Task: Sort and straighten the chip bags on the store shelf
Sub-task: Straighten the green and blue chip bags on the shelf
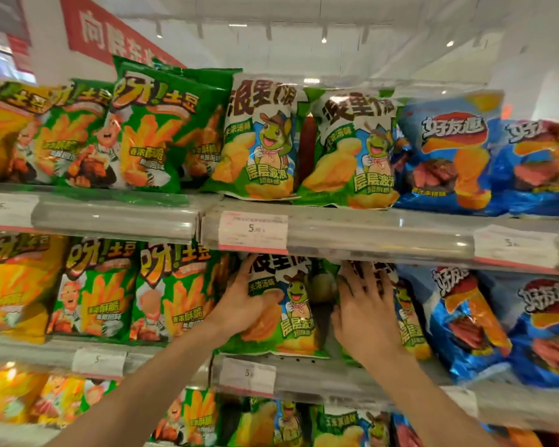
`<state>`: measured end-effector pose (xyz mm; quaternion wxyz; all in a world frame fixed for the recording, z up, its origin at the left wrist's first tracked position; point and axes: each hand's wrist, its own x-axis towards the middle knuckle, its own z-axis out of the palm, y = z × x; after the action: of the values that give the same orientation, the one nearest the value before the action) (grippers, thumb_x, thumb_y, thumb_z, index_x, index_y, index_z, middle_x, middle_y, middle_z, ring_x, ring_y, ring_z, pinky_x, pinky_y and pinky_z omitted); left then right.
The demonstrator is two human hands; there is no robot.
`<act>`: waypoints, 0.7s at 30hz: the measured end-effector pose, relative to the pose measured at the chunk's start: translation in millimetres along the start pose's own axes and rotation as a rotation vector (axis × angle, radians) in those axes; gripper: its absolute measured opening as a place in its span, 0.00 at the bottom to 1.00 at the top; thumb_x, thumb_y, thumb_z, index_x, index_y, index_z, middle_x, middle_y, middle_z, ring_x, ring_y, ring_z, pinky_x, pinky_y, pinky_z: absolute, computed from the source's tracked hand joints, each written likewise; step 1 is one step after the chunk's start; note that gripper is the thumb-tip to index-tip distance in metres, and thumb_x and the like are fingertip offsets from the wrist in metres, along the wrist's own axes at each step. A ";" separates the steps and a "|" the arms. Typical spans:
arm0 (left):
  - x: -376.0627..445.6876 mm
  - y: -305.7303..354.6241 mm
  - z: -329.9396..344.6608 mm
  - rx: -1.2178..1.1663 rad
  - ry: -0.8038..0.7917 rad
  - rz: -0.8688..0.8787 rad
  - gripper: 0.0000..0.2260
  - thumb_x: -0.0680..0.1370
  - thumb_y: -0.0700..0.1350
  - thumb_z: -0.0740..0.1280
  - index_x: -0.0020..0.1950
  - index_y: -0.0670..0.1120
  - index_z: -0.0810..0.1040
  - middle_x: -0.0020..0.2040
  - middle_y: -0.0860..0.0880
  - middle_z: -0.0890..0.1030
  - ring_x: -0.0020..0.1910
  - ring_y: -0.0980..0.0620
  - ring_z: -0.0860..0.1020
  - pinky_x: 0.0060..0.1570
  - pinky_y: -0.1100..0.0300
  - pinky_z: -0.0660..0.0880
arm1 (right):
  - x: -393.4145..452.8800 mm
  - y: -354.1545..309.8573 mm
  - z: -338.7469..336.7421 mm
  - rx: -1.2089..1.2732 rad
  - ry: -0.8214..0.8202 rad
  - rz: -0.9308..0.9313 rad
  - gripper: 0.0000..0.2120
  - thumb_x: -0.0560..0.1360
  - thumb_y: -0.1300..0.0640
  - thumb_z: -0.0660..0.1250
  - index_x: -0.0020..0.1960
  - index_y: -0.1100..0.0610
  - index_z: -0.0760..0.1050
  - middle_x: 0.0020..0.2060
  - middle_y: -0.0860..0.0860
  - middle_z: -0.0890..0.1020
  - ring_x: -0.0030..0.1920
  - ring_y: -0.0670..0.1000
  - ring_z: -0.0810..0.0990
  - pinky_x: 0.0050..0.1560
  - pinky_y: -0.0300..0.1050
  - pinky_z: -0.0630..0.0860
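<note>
On the middle shelf stand two green-and-white chip bags with a cartoon turtle. My left hand [246, 298] holds the left side of the left turtle bag [291, 304], thumb curled across its front and fingers behind its edge. My right hand [365, 304] lies flat with spread fingers on the front of the right turtle bag [407, 321], covering most of it. A dark gap shows between the two bags.
Green fries bags [171, 295] and yellow ones [17, 285] stand left, blue bags [471, 317] right. The upper shelf holds the same kinds, two turtle bags [262, 140] in its middle. Price-tag rails [368, 237] run along shelf fronts. More bags fill the shelf below.
</note>
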<state>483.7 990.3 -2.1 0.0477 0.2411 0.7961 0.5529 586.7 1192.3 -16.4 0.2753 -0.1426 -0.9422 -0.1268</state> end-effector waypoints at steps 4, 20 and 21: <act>-0.8 0.2 1.2 -0.063 0.003 0.020 0.37 0.75 0.42 0.74 0.77 0.58 0.57 0.59 0.63 0.73 0.65 0.56 0.70 0.61 0.63 0.67 | -4.2 -2.3 -4.7 0.077 0.092 -0.109 0.21 0.72 0.47 0.67 0.62 0.56 0.79 0.70 0.55 0.74 0.72 0.60 0.66 0.72 0.65 0.61; -17.8 -13.2 -5.5 -0.115 0.123 0.210 0.39 0.65 0.55 0.77 0.66 0.76 0.59 0.70 0.59 0.68 0.68 0.57 0.69 0.69 0.50 0.70 | 40.7 -20.7 -41.9 0.914 -0.542 -0.017 0.53 0.63 0.45 0.81 0.77 0.42 0.51 0.67 0.38 0.65 0.66 0.39 0.63 0.65 0.36 0.62; -17.2 -12.9 -6.6 -0.113 0.131 0.206 0.39 0.65 0.55 0.77 0.67 0.74 0.59 0.70 0.58 0.67 0.68 0.57 0.69 0.69 0.49 0.69 | 40.1 -22.8 -39.1 0.936 -0.512 -0.019 0.53 0.62 0.44 0.82 0.76 0.39 0.52 0.67 0.37 0.66 0.68 0.40 0.65 0.66 0.37 0.64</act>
<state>492.3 973.6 -14.5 -0.0477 0.2818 0.7363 0.6133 565.5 1166.7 34.0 0.0697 -0.0224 -0.9364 0.3433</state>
